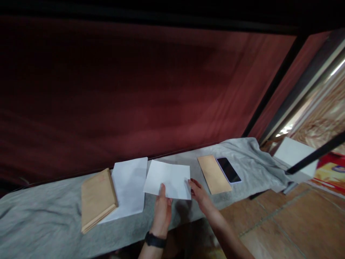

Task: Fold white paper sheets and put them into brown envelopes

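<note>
At six o'clock | white paper (167, 175), pinched by left grip (162, 208) and right grip (198, 192) | step: apparently steadying it two-handed | next move: likely calls for level edges

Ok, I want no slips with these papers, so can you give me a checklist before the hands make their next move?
1. Left hand grips the rectangular white paper sheet: ok, thumb on top.
2. Right hand steadies that sheet: ok, at its right edge.
3. Sheet is a single layer: cannot tell, underside hidden.
4. Larger white paper lies uncovered: not ok, the thick brown paper stack overlaps its left side.
5. Flat tan paper rectangle is uncovered: ok, the black-screened phone with pale edges lies beside it.
</note>
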`<state>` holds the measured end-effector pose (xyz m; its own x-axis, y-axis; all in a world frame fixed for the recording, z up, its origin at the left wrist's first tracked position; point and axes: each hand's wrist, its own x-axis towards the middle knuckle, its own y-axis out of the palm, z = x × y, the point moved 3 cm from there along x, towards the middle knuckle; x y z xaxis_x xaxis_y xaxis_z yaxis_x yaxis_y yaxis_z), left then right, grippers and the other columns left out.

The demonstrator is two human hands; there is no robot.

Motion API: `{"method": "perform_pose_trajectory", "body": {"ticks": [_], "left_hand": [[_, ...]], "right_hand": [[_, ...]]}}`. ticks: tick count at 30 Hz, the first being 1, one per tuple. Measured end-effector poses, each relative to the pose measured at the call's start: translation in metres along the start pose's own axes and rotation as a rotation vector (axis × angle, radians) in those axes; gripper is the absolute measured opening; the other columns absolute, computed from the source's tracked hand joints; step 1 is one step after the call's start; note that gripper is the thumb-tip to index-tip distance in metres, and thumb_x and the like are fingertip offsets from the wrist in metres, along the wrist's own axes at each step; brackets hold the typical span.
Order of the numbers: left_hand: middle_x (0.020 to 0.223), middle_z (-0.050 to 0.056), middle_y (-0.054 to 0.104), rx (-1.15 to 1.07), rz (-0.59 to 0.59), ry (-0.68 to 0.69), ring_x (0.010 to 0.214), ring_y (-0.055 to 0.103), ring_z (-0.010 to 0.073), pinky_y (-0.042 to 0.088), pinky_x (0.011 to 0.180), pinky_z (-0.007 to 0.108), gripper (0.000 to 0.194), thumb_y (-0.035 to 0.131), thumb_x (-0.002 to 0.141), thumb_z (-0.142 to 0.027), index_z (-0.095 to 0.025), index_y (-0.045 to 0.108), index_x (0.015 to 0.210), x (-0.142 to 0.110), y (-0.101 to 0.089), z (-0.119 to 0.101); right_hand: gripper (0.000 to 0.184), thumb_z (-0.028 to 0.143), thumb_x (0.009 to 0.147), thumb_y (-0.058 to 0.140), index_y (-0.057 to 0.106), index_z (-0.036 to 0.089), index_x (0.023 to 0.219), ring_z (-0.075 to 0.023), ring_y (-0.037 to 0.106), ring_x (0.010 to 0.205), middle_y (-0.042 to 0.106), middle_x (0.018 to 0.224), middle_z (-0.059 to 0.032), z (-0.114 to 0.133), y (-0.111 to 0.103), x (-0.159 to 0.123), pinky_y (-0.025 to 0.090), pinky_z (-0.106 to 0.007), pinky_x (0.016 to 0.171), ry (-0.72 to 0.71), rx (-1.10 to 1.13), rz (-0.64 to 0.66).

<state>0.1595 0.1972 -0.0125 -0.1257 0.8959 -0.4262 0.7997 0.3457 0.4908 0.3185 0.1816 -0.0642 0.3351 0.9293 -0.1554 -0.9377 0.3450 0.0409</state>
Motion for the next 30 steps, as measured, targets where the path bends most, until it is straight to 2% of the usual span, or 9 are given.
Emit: {"method": "perform_pose_trajectory", "body": {"ticks": [3, 6, 9, 13, 16, 20, 23, 26, 30], "left_hand": [[0.109, 0.009, 0.075, 0.009, -0.045, -0.048, 0.096, 0.073, 0.0204, 0.060, 0.083, 0.031, 0.023, 0.066, 0.088, -0.026, -0.018, 0.068, 0.110, 0.006, -0.017, 0.019], [0.109, 0.009, 0.074, 0.094, -0.094, -0.014, 0.095, 0.073, 0.0201, 0.059, 0.079, 0.029, 0.028, 0.072, 0.080, -0.022, -0.017, 0.067, 0.108, 0.019, -0.046, 0.026], [0.116, 0.010, 0.072, 0.344, -0.122, 0.184, 0.104, 0.070, 0.0222, 0.057, 0.089, 0.034, 0.038, 0.069, 0.079, -0.022, -0.018, 0.064, 0.116, 0.036, -0.074, 0.018], [0.134, 0.014, 0.062, 0.768, -0.022, 0.483, 0.124, 0.060, 0.0270, 0.053, 0.100, 0.040, 0.055, 0.062, 0.080, -0.019, -0.016, 0.055, 0.135, 0.050, -0.091, 0.010], [0.135, 0.014, 0.058, 1.083, 0.026, 0.663, 0.125, 0.058, 0.0268, 0.050, 0.106, 0.042, 0.057, 0.055, 0.083, -0.016, -0.017, 0.053, 0.140, 0.048, -0.090, 0.012], [0.142, 0.015, 0.053, 1.490, 0.017, 0.810, 0.122, 0.059, 0.0276, 0.047, 0.107, 0.046, 0.050, 0.048, 0.089, -0.013, -0.019, 0.058, 0.138, 0.035, -0.082, 0.016], [0.156, 0.017, 0.042, 1.740, -0.025, 0.947, 0.140, 0.043, 0.0347, 0.036, 0.114, 0.058, 0.051, 0.043, 0.093, -0.015, -0.018, 0.053, 0.144, 0.026, -0.071, 0.020], [0.160, 0.015, 0.036, 1.852, 0.082, 1.051, 0.150, 0.027, 0.0349, 0.025, 0.118, 0.061, 0.052, 0.042, 0.097, -0.021, -0.018, 0.047, 0.148, 0.027, -0.054, 0.029], [0.160, 0.013, 0.037, 1.910, 0.219, 1.040, 0.151, 0.027, 0.0333, 0.023, 0.120, 0.060, 0.051, 0.046, 0.098, -0.033, -0.020, 0.049, 0.148, 0.041, -0.041, 0.042]], "right_hand": [[0.047, 0.062, 0.081, 0.053, 0.068, 0.017, 0.089, -0.0204, 0.063, 0.064, 0.069, 0.073, -0.0055, -0.017, -0.004, 0.004, 0.049, -0.029, 0.056, -0.017, -0.142, -0.009], [0.030, 0.049, 0.076, 0.057, 0.065, 0.020, 0.075, -0.0186, 0.059, 0.063, 0.064, 0.065, -0.0018, -0.019, -0.012, 0.016, 0.045, -0.028, 0.058, -0.081, -0.265, -0.080], [0.021, 0.036, 0.077, 0.055, 0.067, 0.020, 0.079, -0.0188, 0.059, 0.065, 0.064, 0.065, -0.0006, -0.018, -0.017, 0.027, 0.046, -0.028, 0.062, -0.128, -0.379, -0.098], [0.030, 0.026, 0.082, 0.052, 0.070, 0.019, 0.105, -0.0212, 0.065, 0.073, 0.071, 0.077, -0.0037, -0.022, -0.018, 0.030, 0.050, -0.031, 0.072, -0.158, -0.522, -0.118], [0.037, 0.021, 0.085, 0.050, 0.066, 0.019, 0.119, -0.0231, 0.069, 0.087, 0.074, 0.096, -0.0088, -0.027, -0.017, 0.027, 0.052, -0.033, 0.081, -0.184, -0.615, -0.135], [0.041, 0.017, 0.093, 0.042, 0.059, 0.017, 0.130, -0.0241, 0.068, 0.101, 0.072, 0.114, -0.0127, -0.032, -0.014, 0.021, 0.053, -0.036, 0.091, -0.342, -0.882, -0.135], [0.040, 0.015, 0.095, 0.041, 0.057, 0.016, 0.131, -0.0245, 0.067, 0.102, 0.070, 0.113, -0.0134, -0.034, -0.014, 0.018, 0.053, -0.037, 0.092, -0.410, -1.037, -0.148], [0.039, 0.016, 0.096, 0.043, 0.058, 0.017, 0.131, -0.0261, 0.066, 0.101, 0.069, 0.107, -0.0138, -0.031, -0.012, 0.017, 0.054, -0.039, 0.090, -0.414, -1.149, -0.208], [0.042, 0.022, 0.099, 0.042, 0.053, 0.015, 0.139, -0.0281, 0.058, 0.121, 0.061, 0.132, -0.0171, -0.023, 0.014, 0.015, 0.050, -0.044, 0.099, -0.532, -1.117, -0.220]]}}
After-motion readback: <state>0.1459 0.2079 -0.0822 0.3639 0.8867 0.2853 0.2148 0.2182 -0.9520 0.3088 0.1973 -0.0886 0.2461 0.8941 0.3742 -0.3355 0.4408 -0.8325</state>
